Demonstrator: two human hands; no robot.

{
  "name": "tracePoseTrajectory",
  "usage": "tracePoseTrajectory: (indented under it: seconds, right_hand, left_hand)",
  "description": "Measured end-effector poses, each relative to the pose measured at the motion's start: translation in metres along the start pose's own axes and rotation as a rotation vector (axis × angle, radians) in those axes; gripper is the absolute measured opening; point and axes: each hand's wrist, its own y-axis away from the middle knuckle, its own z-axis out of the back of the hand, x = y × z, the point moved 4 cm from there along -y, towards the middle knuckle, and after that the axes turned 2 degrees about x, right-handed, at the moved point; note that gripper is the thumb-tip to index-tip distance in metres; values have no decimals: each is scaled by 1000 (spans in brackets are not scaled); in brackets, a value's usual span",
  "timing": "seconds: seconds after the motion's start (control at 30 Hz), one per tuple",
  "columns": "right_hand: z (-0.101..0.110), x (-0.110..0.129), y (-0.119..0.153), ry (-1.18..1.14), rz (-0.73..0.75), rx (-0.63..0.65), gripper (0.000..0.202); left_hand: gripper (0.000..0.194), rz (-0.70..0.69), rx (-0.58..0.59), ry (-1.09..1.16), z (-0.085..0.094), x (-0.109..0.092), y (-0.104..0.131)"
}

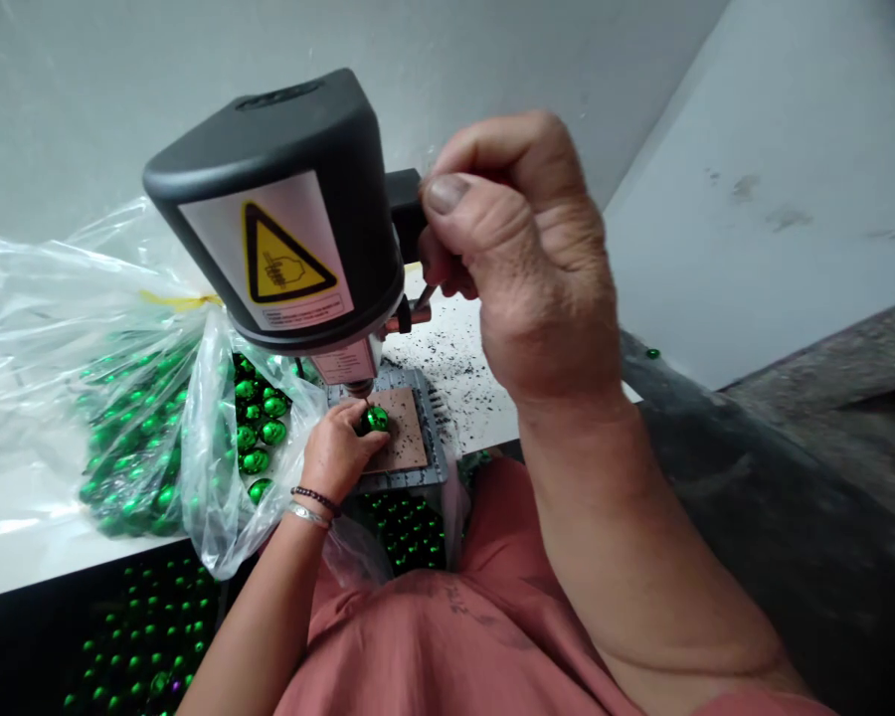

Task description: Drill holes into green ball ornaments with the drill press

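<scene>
A black bench drill press (pixel 283 189) with a yellow warning label stands in front of me. My left hand (pixel 341 445) pinches a shiny green ball (pixel 375 420) under the drill's chuck and thin bit. Whether the bit touches the ball or stops just above it, I cannot tell. Beneath the ball lies a square brown board (pixel 404 438) on the grey slotted base (pixel 434 457). Up at the machine's right side, my right hand (pixel 522 229) is closed around its feed lever (pixel 424 297); the fingers hide most of the lever.
A clear plastic bag (pixel 216 467) full of green balls lies open on the white table (pixel 30 542) to the left. Dark shavings (pixel 454 368) are scattered right of the base. More green balls (pixel 407 532) sit below the table edge. One small ball (pixel 652 353) lies far right.
</scene>
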Motion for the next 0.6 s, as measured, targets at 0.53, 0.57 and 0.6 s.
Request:
tracePoseTrajectory:
  seconds: [0.53, 0.57, 0.6]
  right_hand:
    - [-1, 12, 32, 367, -173, -35, 34]
    - [-1, 10, 34, 342, -177, -32, 32]
    - [-1, 8, 37, 326, -182, -37, 30]
  left_hand:
    - [30, 20, 18, -90, -2, 0, 3]
    - [27, 18, 25, -94, -1, -1, 3]
    - [25, 17, 30, -95, -1, -1, 3]
